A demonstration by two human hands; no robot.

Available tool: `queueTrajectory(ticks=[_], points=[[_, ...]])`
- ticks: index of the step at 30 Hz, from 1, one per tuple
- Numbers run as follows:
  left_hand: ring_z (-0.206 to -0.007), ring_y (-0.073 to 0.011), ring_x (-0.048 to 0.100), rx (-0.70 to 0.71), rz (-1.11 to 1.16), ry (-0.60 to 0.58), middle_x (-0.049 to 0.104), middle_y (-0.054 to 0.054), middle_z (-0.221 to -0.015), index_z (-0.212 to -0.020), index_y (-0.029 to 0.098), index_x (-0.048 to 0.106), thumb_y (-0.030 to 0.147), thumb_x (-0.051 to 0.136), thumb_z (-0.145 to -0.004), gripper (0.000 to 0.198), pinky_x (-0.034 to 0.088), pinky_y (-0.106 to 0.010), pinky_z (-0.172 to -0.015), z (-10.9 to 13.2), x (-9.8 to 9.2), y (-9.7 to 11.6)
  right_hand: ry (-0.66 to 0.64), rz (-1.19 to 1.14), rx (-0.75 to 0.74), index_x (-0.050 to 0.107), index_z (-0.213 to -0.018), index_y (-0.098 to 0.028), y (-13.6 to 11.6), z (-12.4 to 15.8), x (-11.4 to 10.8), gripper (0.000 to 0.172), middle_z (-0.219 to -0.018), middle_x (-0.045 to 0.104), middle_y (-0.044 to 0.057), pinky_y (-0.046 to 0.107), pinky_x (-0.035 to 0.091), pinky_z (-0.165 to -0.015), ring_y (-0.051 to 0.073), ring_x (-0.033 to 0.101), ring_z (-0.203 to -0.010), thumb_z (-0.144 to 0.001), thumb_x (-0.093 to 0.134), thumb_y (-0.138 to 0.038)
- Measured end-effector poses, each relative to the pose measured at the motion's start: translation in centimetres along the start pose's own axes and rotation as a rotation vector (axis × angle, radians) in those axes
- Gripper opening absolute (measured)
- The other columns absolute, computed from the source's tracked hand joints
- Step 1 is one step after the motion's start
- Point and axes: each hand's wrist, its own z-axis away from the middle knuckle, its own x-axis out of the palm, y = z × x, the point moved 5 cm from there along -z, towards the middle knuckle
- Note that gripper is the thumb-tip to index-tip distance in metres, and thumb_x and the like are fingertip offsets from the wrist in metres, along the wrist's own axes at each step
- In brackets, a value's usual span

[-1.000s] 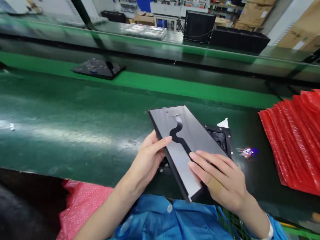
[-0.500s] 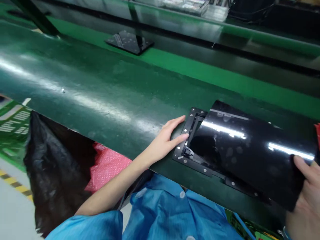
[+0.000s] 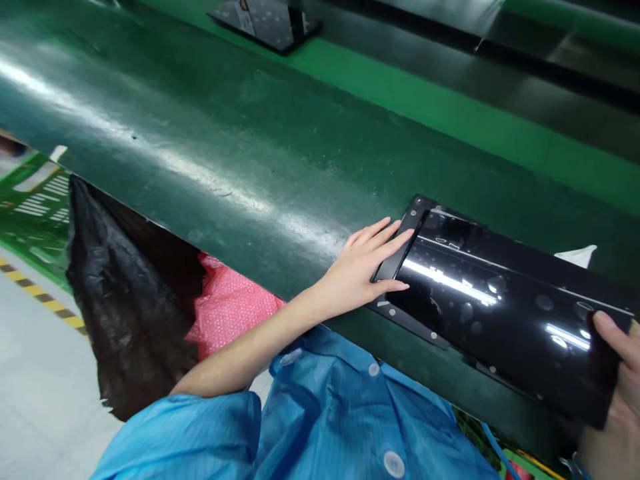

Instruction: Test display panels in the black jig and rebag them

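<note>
A glossy black panel (image 3: 500,307) lies over a black frame (image 3: 413,213) on the green bench. The frame's left end and front edge, dotted with pale round spots, stick out from under it. My left hand (image 3: 363,267) rests at that left end, fingers spread, the tips touching the panel's edge. At the far right my right hand (image 3: 620,373) grips the panel's other end, thumb on top and its fingers hidden underneath. Whether the panel sits flat on the frame at the right, I cannot tell.
Another dark glossy panel (image 3: 267,23) lies at the back of the green bench (image 3: 225,147). Pink bubble wrap (image 3: 233,307) and a black plastic sheet (image 3: 120,287) hang below the front edge. A white scrap (image 3: 577,257) lies behind the panel. Green crates (image 3: 35,200) stand at left.
The panel has come down over the frame's opening, lining up more closely with it. My left hand has moved right onto the panel's edge, and the view has tilted downward.
</note>
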Motion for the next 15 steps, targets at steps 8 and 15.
queueTrajectory(ticks=[8, 15], points=[[-0.154, -0.0301, 0.021, 0.005, -0.018, -0.006, 0.031, -0.01, -0.164, -0.148, 0.033, 0.048, 0.043, 0.068, -0.09, 0.062, 0.021, -0.054, -0.12, -0.1, -0.1, 0.4, -0.022, 0.094, -0.101, 0.072, -0.084, -0.027, -0.4, -0.5, -0.4, 0.034, -0.1, 0.073, 0.008, 0.049, 0.06, -0.084, 0.033, 0.07, -0.097, -0.054, 0.086, -0.036], [-0.153, -0.0316, 0.023, 0.015, -0.045, -0.007, 0.032, -0.008, -0.163, -0.135, 0.035, 0.062, 0.035, 0.067, -0.092, 0.044, 0.023, -0.056, -0.119, -0.1, 0.0, 0.4, 0.01, 0.257, -0.28, 0.076, -0.088, -0.033, -1.2, -1.4, -1.0, 0.03, -0.097, 0.075, 0.006, 0.041, 0.048, -0.107, 0.03, 0.063, -0.117, -0.062, 0.087, -0.043]])
